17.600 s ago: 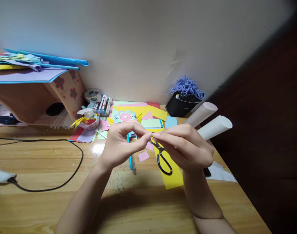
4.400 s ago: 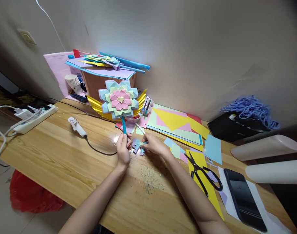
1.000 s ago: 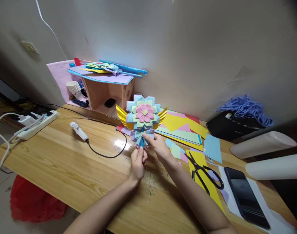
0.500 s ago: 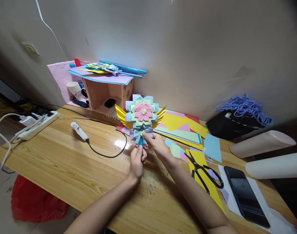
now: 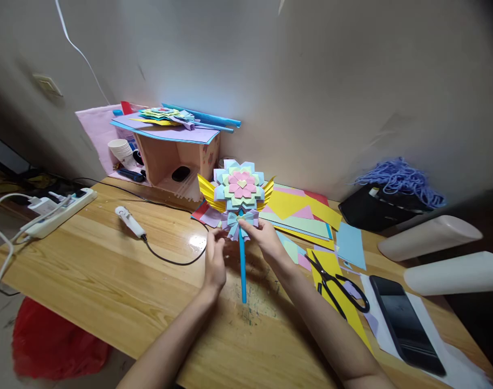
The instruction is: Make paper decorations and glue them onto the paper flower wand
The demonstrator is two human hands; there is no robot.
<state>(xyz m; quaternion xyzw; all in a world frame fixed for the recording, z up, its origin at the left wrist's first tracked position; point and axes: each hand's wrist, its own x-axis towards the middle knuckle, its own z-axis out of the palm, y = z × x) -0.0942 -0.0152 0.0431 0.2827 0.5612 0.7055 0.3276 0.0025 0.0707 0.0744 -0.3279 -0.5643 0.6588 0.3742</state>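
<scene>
Now the left hand (image 5: 215, 265), which half a second ago wrapped the blue stem (image 5: 243, 270), is off it, fingers loosely curled beside the pleated bow (image 5: 230, 221); whether they touch the bow I cannot tell. The right hand (image 5: 265, 239) stays clamped on the bow, thumb in front. The paper flower (image 5: 241, 185) is held up over the wood-grained desk (image 5: 157, 313), its face toward the camera, head up, long axis nearly upright and the stem's smooth, tube-like end pointing down toward the person. Crisp folded petals layer blue, green and pink around a pale heart, between fanned, creased yellow wings (image 5: 211, 195).
</scene>
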